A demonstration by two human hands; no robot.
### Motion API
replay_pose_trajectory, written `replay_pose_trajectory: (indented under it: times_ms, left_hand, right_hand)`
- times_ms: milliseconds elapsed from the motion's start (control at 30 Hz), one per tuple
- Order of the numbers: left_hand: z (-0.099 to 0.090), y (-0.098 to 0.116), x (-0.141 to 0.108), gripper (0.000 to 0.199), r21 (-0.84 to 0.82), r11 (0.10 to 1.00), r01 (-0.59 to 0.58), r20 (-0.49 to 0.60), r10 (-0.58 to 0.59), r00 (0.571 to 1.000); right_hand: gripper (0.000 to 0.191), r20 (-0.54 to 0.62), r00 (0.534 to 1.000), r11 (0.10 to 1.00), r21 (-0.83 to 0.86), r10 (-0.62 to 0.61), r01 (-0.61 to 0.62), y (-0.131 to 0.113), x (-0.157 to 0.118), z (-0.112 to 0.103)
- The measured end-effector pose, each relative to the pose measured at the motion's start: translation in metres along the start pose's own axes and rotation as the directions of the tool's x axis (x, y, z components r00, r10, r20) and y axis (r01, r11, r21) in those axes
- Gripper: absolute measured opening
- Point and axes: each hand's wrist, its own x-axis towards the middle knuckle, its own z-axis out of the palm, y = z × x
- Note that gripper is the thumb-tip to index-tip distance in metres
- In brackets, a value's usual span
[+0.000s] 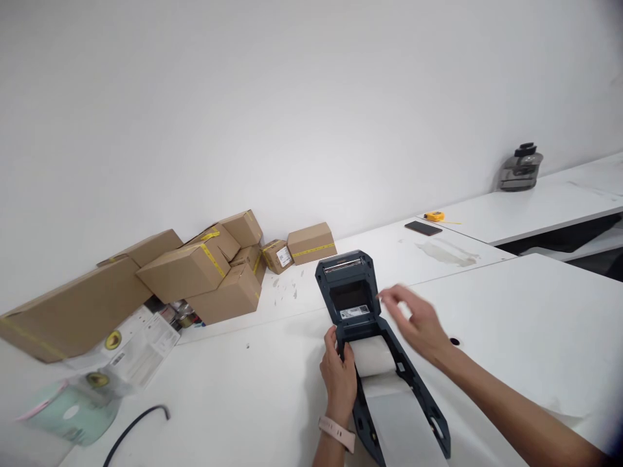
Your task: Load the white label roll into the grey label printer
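Note:
A dark blue-grey label printer (pixel 346 329) stands on the white table with its lid (pixel 349 295) raised. Inside sits a roll of white labels (pixel 374 355), and a strip of label paper (pixel 402 421) runs out toward me. My left hand (pixel 339 370) grips the printer's left side near the hinge, the thumb over the rim beside the roll. At the lid's right edge, my right hand (pixel 413 318) has thumb and forefinger pinched together. Whether these fingertips touch the lid or hold something small I cannot tell. A pink wristband (pixel 337 433) circles my left wrist.
Cardboard boxes (pixel 187 269) are stacked at the back left along the wall. Plastic packages (pixel 146 347), a mint-green container (pixel 73 408) and a black cable (pixel 131 425) lie left. Behind the printer, to the right, are a phone (pixel 422 228), yellow tape measure (pixel 434 216) and grey jug (pixel 520 170).

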Motion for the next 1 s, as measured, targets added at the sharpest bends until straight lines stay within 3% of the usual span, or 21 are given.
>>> replay_pose_trajectory:
  times_ms: [33,100,167,233,400,567,667,733,800,867,933,1000]
  left_hand:
    - [0.001,0.0,0.0,0.041,0.012,1.0,-0.006,-0.004,0.006,1.0]
    - [0.002,0.0,0.001,0.042,0.038,0.999,-0.016,-0.008,0.017,1.0]
    - [0.001,0.003,0.001,0.045,0.053,0.998,-0.034,-0.002,0.034,0.999]
    - [-0.003,0.005,0.003,0.049,0.053,0.998,-0.035,0.02,0.034,0.999]
    - [-0.018,0.008,0.015,0.049,0.001,0.999,0.049,0.103,-0.048,0.993]
    - [-0.025,0.004,0.02,0.04,-0.035,0.997,0.061,0.149,-0.056,0.987]
    - [-0.024,0.004,0.017,0.035,-0.061,0.996,0.064,0.15,-0.055,0.987]
    - [-0.023,0.005,0.014,0.035,-0.077,0.995,0.067,0.142,-0.055,0.988]
    - [-0.023,0.005,0.013,0.037,-0.091,0.993,0.071,0.144,-0.057,0.988]
    - [-0.022,0.004,0.013,0.038,-0.107,0.992,0.071,0.143,-0.055,0.988]
    - [-0.022,0.002,0.013,0.038,-0.121,0.991,0.064,0.135,-0.048,0.99]
    - [-0.021,0.001,0.013,0.038,-0.13,0.99,0.057,0.125,-0.041,0.991]
  right_hand:
    - [0.027,0.202,0.979,0.998,-0.043,-0.038,0.048,0.003,-0.011,0.003]
    - [0.031,0.576,0.817,0.973,-0.171,-0.028,0.153,0.008,-0.024,0.013]
    - [0.049,0.742,0.669,0.925,-0.288,0.053,0.246,0.012,-0.026,0.026]
    - [0.057,0.797,0.595,0.895,-0.333,0.1,0.296,0.014,-0.023,0.038]
    - [0.063,0.823,0.554,0.885,-0.346,0.128,0.31,0.019,-0.015,0.055]
    - [0.073,0.877,0.474,0.952,-0.209,0.081,0.225,0.008,0.002,0.033]
    - [0.074,0.885,0.465,0.993,-0.078,0.026,0.094,-0.005,0.013,-0.007]
    - [0.074,0.871,0.491,0.998,0.041,-0.018,-0.036,-0.006,0.017,-0.042]
    - [0.077,0.832,0.553,0.977,0.151,-0.042,-0.154,0.004,0.017,-0.076]
    - [0.081,0.764,0.645,0.948,0.218,-0.018,-0.231,0.023,0.014,-0.102]
    - [0.077,0.707,0.706,0.931,0.227,0.045,-0.287,0.044,0.011,-0.115]
    - [0.072,0.673,0.728,0.928,0.176,0.13,-0.328,0.063,0.009,-0.117]
